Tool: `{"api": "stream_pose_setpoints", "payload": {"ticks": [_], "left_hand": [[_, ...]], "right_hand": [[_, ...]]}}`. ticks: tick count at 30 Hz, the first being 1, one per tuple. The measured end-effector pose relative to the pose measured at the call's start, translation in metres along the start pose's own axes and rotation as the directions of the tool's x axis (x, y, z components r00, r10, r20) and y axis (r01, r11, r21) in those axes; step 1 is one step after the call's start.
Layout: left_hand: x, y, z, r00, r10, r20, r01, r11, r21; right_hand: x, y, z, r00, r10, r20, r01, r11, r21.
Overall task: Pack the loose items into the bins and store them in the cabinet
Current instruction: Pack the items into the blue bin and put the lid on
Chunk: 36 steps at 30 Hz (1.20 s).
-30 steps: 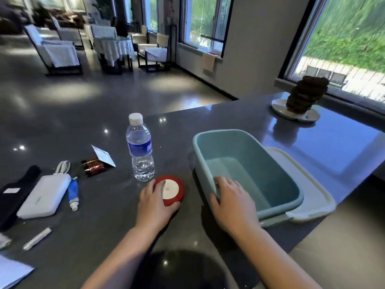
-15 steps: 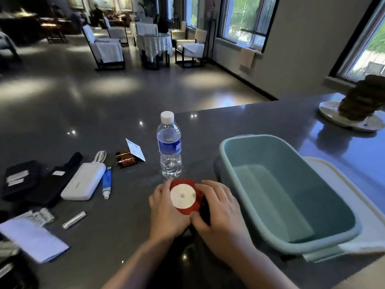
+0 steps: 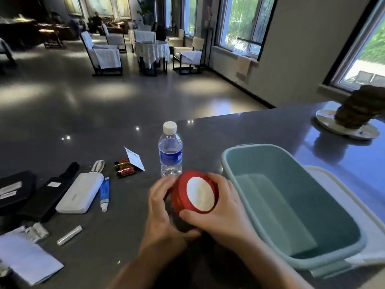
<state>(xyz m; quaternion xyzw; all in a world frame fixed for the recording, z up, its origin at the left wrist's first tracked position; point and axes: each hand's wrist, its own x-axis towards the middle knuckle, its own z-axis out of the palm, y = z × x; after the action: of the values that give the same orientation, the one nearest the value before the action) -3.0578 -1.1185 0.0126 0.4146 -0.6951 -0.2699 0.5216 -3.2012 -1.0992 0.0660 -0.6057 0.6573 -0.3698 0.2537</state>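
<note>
The red round container (image 3: 194, 193) with a white disc on its top is tilted and lifted a little above the table (image 3: 239, 130), held between both hands. The left hand (image 3: 160, 207) curls its fingers (image 3: 161, 184) round the left side, and the right hand (image 3: 218, 213) wraps it from the right and below. Just beside it on the right stands the teal bin (image 3: 295, 259), with nothing visible inside; its white lid (image 3: 341, 190) lies under it. A water bottle (image 3: 170, 153) stands just behind. To the left wait a white power bank (image 3: 80, 192), a blue tube (image 3: 104, 191), a red snack packet (image 3: 124, 167) and black pouches (image 3: 18, 190). I judge the packing is only beginning; no cabinet is seen
</note>
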Motion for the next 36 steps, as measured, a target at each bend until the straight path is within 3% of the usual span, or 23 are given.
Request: {"api": "stream_pose_setpoints", "payload": {"ticks": [2, 4, 7, 10, 13, 17, 22, 26, 29, 35, 36], "left_hand": [[0.002, -0.007, 0.013, 0.985, -0.153, 0.083, 0.157, 0.986, -0.053], [-0.001, -0.025, 0.026, 0.945, -0.267, 0.191, 0.255, 0.963, 0.086], [-0.007, -0.042, 0.043, 0.912, -0.32, 0.258, 0.263, 0.936, 0.232], [-0.006, -0.032, 0.065, 0.894, -0.384, 0.232, 0.377, 0.923, 0.074], [0.013, 0.001, 0.087, 0.911, -0.347, 0.223, 0.362, 0.931, -0.032], [0.04, 0.028, 0.116, 0.914, -0.309, 0.263, 0.331, 0.943, -0.042], [0.042, 0.034, 0.131, 0.886, -0.378, 0.269, 0.394, 0.919, -0.009], [0.031, 0.035, 0.116, 0.887, -0.408, 0.217, 0.428, 0.902, -0.055], [0.023, 0.032, 0.095, 0.894, -0.416, 0.169, 0.429, 0.902, -0.051], [0.013, 0.03, 0.056, 0.878, -0.46, 0.132, 0.473, 0.876, -0.093], [0.011, 0.032, 0.052, 0.879, -0.456, 0.142, 0.473, 0.872, -0.128]], "right_hand": [[0.002, 0.004, -0.022, 0.995, -0.027, -0.097, 0.022, 0.999, -0.045], [0.006, 0.008, -0.052, 0.988, -0.004, -0.154, -0.006, 0.998, -0.066], [0.02, 0.03, -0.095, 0.983, 0.076, -0.169, -0.105, 0.979, -0.172], [0.04, 0.064, -0.112, 0.965, 0.205, -0.166, -0.246, 0.926, -0.287], [0.061, 0.09, -0.107, 0.951, 0.289, -0.111, -0.308, 0.846, -0.435], [0.089, 0.107, -0.091, 0.947, 0.322, -0.01, -0.269, 0.774, -0.573], [0.105, 0.122, -0.069, 0.921, 0.384, 0.069, -0.255, 0.727, -0.638], [0.105, 0.124, -0.048, 0.904, 0.407, 0.129, -0.251, 0.752, -0.609], [0.103, 0.114, -0.027, 0.914, 0.359, 0.188, -0.17, 0.761, -0.626], [0.103, 0.08, -0.006, 0.845, 0.437, 0.306, -0.035, 0.617, -0.786], [0.105, 0.069, -0.011, 0.882, 0.372, 0.289, -0.012, 0.631, -0.776]]}}
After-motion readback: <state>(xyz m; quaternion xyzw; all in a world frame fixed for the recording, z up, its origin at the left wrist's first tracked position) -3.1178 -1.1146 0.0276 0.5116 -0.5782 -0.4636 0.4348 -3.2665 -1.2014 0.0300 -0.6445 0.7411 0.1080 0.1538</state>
